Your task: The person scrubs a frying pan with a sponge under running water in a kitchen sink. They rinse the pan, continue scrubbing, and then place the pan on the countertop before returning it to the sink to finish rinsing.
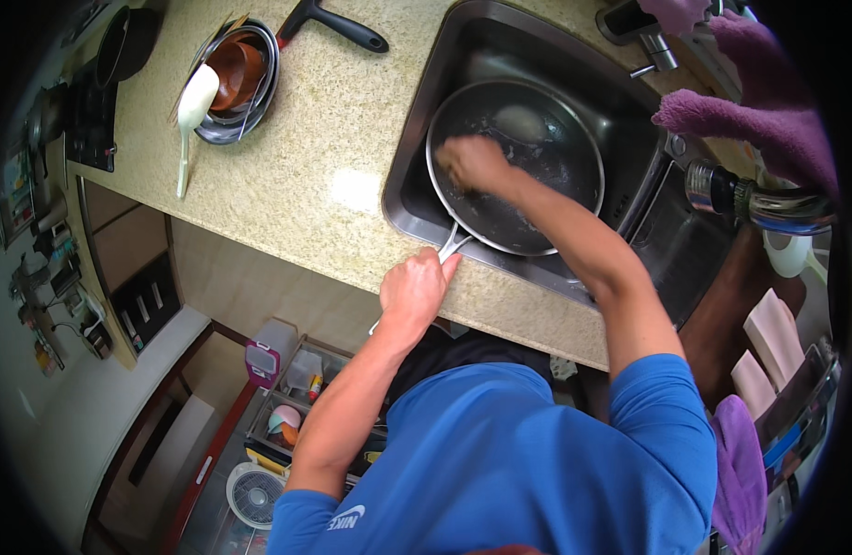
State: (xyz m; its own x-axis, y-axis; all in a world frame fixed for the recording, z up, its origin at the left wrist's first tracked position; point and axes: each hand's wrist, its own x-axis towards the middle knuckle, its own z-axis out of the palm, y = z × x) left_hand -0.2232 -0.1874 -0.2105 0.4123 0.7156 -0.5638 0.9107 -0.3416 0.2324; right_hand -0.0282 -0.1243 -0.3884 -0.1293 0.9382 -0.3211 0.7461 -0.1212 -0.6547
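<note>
A large dark frying pan [558, 194] with a pale metal rim rests in the stainless steel sink [406, 166]. Wet, whitish patches and a glare spot show on its inner surface. My left hand [415, 288] grips the pan's metal handle [454, 243] over the front edge of the counter. Inside the pan, near its left wall, my right hand [473, 163] is blurred, with its fingers curled down at the surface. Whether a scrubber or cloth is under those fingers cannot be made out.
Left on the stone counter [315, 173], metal bowls [272, 90] hold a brown bowl [237, 73] and a white spoon [197, 100]. A black-handled utensil [350, 28] lies behind. The faucet [655, 52] and purple towels [738, 118] are at the right, by a second basin [689, 215].
</note>
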